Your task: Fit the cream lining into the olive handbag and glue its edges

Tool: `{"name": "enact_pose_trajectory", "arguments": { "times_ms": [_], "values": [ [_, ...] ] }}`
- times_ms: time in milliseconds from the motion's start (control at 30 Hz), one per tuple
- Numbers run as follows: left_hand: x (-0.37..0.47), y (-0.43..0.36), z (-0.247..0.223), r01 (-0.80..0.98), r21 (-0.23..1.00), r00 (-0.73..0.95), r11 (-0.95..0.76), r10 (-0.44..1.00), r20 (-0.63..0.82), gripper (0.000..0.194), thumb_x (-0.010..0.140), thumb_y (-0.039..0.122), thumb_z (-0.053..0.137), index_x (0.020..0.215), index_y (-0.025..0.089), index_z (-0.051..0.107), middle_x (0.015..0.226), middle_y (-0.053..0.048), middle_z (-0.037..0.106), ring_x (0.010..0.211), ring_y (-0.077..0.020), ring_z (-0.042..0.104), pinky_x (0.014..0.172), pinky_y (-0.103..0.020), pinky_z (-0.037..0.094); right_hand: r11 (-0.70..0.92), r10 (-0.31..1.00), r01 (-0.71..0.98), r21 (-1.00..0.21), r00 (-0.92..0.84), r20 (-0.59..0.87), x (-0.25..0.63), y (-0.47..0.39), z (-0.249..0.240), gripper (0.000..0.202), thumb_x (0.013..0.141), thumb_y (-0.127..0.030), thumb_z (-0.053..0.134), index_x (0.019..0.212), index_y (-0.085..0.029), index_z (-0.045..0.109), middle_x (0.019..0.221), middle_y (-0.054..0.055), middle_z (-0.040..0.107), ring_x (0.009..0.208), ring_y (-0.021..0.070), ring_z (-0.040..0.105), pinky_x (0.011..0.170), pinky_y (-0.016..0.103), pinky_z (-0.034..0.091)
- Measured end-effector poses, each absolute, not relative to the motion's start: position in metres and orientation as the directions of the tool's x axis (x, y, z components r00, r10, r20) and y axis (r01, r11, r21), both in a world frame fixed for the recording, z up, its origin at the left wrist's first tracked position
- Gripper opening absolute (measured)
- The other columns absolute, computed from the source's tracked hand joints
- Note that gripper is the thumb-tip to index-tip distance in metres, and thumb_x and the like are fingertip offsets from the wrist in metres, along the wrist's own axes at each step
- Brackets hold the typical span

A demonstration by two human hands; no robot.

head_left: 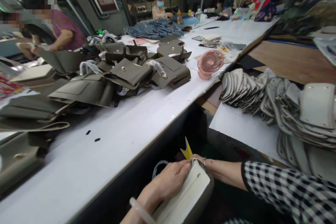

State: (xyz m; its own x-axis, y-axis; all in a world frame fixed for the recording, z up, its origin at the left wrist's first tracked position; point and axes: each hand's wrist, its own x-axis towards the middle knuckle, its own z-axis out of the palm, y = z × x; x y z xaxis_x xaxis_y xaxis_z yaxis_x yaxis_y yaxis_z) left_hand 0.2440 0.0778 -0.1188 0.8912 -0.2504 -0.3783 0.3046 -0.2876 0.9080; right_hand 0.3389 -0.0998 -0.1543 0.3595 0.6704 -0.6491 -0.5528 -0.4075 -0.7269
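A grey-green handbag (185,196) with a pale lining lies tilted below the table's front edge, its inside facing up. My left hand (172,178) is closed over its left edge, fingers together and pointing to the far end. Beyond that end, my right hand (198,159) is closed at the bag's rim; its fingertips are hidden behind the bag and my left hand. A yellow piece with a notched tip (187,149) sticks up beside my right hand; what it belongs to is hidden. Left of my left hand shows a clear loop (159,168).
Grey-green bags (128,71) are piled on the white table (126,126), with a pink fan (210,63) near its edge. Two small black pieces (93,136) lie in front. Stacked pale flaps (288,105) stand at right. Co-workers (65,29) sit beyond the table.
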Motion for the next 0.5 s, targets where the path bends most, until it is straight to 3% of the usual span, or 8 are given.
{"name": "enact_pose_trajectory", "arguments": {
  "times_ms": [233, 400, 500],
  "values": [
    [0.243, 0.074, -0.119, 0.307, 0.880, 0.894, -0.362, -0.209, -0.397, 0.047, 0.101, 0.046, 0.032, 0.127, 0.025, 0.065, 0.124, -0.003, 0.068, 0.112, -0.0216, 0.062, 0.103, -0.032, 0.040, -0.320, 0.732, -0.604, -0.730, 0.330, -0.595, 0.327, -0.130, -0.142, 0.056, 0.084, -0.060, 0.059, 0.121, -0.018, 0.065, 0.121, 0.011, 0.065, 0.124, 0.0253, 0.054, 0.107, 0.037, 0.042],
    [0.241, 0.071, -0.121, 0.344, 0.839, 0.897, -0.421, -0.117, -0.427, 0.049, 0.099, 0.048, 0.035, 0.129, 0.022, 0.062, 0.128, -0.007, 0.065, 0.119, -0.0253, 0.057, 0.108, -0.037, 0.036, -0.433, 0.743, -0.408, -0.804, 0.344, -0.574, 0.325, -0.119, -0.147, 0.050, 0.092, -0.058, 0.053, 0.116, -0.016, 0.065, 0.112, 0.010, 0.067, 0.112, 0.0243, 0.061, 0.101, 0.038, 0.047],
    [0.241, 0.069, -0.117, 0.372, 0.807, 0.888, -0.459, -0.076, -0.453, 0.046, 0.096, 0.047, 0.038, 0.113, 0.019, 0.070, 0.115, -0.009, 0.070, 0.106, -0.0274, 0.061, 0.099, -0.039, 0.042, -0.502, 0.733, -0.275, -0.820, 0.368, -0.572, 0.331, -0.101, -0.152, 0.040, 0.096, -0.052, 0.053, 0.111, -0.017, 0.064, 0.105, 0.008, 0.068, 0.094, 0.0200, 0.065, 0.087, 0.039, 0.054]
  ]
}}
